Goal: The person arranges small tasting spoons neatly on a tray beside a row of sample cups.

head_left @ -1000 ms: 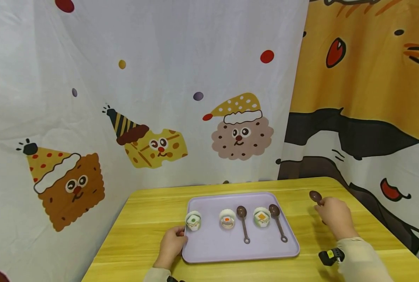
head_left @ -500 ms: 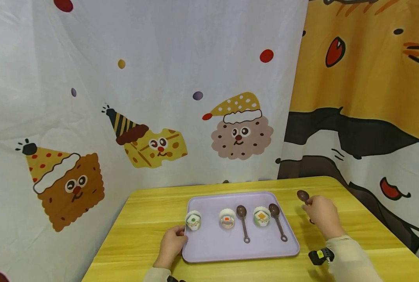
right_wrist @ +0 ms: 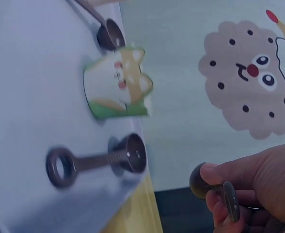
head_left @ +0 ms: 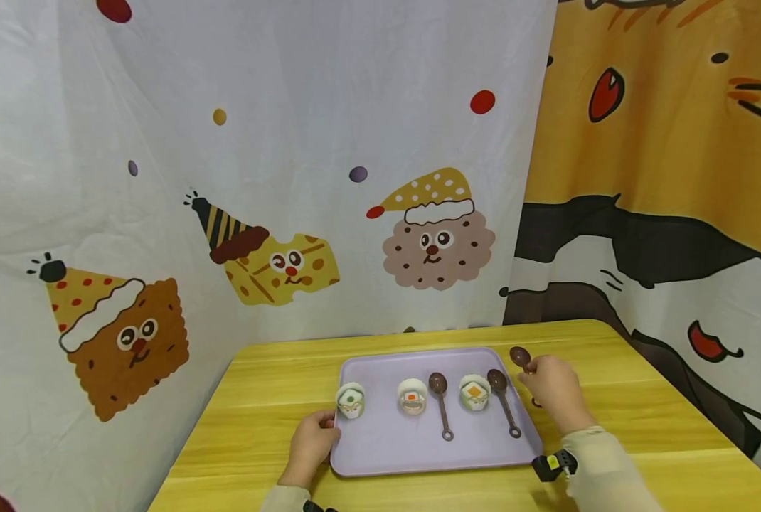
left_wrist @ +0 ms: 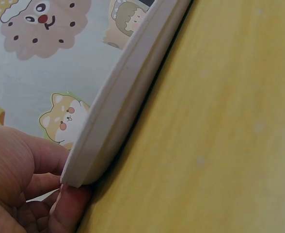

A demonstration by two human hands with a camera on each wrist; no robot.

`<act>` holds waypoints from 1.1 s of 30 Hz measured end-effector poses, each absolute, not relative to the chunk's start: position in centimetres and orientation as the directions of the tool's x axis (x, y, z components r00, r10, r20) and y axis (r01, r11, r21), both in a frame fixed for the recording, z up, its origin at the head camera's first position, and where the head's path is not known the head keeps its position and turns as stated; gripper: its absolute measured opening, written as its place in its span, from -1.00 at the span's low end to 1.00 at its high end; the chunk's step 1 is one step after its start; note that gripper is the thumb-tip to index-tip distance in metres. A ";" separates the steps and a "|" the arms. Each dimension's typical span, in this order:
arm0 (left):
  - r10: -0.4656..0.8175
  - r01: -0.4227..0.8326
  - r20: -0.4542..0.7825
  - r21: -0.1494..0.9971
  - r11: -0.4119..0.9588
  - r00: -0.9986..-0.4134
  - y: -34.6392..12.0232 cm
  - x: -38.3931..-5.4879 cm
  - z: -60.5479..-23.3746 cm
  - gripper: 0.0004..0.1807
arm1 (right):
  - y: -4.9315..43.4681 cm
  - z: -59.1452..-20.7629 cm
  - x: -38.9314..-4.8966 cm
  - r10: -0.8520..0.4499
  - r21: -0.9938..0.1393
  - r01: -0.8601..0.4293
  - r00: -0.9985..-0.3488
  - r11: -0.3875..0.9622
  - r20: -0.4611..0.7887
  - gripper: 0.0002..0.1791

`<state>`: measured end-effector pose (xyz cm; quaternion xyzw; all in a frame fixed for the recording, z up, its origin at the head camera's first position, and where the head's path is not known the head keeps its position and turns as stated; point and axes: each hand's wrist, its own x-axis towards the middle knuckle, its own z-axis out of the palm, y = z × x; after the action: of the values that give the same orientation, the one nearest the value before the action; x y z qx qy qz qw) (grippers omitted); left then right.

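My right hand [head_left: 558, 391] pinches a brown measuring spoon [head_left: 520, 357] in the air just off the tray's right side; its ring-ended handle [right_wrist: 232, 201] shows in the right wrist view. On the lilac tray [head_left: 380, 451] lie two more brown spoons: one [head_left: 443, 409] right of the middle cup, the other [head_left: 498, 384] near the right rim. Three small printed cups stand on the tray: a left one [head_left: 350, 402], a middle one [head_left: 412, 397] and a right one [head_left: 475, 393]. With thumb and fingers, my left hand [head_left: 311, 444] grips the tray's left edge.
Under the tray is a yellow wood-grain table [head_left: 240, 427], its far edge close to a hanging cloth [head_left: 291, 107] with cartoon figures. A second, orange printed cloth [head_left: 662, 142] hangs along the right side. Black cameras [head_left: 553, 466] sit at the wrists.
My right hand has moved left with the measuring spoon, from the table's right part to beside the tray. The left hand, tray, cups and other spoons have stayed in place.
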<state>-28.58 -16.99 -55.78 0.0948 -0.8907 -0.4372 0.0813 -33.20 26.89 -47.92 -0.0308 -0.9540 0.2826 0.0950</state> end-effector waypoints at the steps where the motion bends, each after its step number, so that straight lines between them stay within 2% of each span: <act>1: -0.239 -0.098 0.061 0.796 0.598 -0.969 -17.0 -28.6 -55.8 -0.63 | 26.6 -48.0 -33.2 0.109 -0.545 0.000 -0.980 0.838 0.167 -0.78; 15: -0.235 -0.100 0.052 0.801 0.590 -0.971 -17.1 -28.6 -55.7 -0.62 | 23.1 -48.9 -33.7 0.103 -0.595 -0.001 -0.985 0.803 0.141 -0.79; 33: -0.241 -0.104 0.039 0.827 0.553 -0.970 -16.9 -28.5 -55.5 -0.62 | 18.4 -48.9 -33.5 0.075 -0.613 -0.061 -0.978 0.787 0.193 -0.83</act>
<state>-28.48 -16.92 -55.45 0.0983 -0.8781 -0.4623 0.0741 -33.54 18.37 -48.94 -0.0036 -0.9396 0.3259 0.1040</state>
